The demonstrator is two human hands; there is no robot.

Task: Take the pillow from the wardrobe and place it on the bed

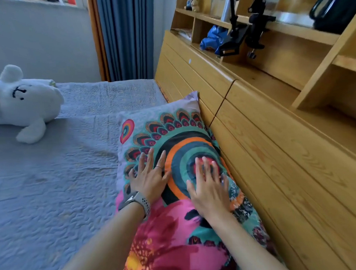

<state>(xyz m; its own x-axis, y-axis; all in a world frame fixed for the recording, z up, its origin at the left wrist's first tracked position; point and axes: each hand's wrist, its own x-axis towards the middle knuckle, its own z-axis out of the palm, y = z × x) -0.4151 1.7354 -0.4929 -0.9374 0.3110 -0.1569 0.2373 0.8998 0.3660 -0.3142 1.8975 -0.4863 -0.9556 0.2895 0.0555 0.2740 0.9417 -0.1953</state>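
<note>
A long pillow (173, 135) with a bright peacock-and-flower print lies flat on the bed (52, 181), which has a grey-blue quilted cover. The pillow's right side rests against the wooden headboard. My left hand (149, 178), with a watch on the wrist, lies palm down on the pillow's left half, fingers spread. My right hand (209, 186) presses flat on the round orange-and-teal pattern, fingers apart. Neither hand grips the pillow.
A white plush bear (22, 102) lies at the far left of the bed. The wooden headboard unit (275, 140) runs along the right, with shelves holding a black clamp arm (242, 34), a blue bag (211, 39) and a dark bag (336, 7). Blue curtains (128, 35) hang behind.
</note>
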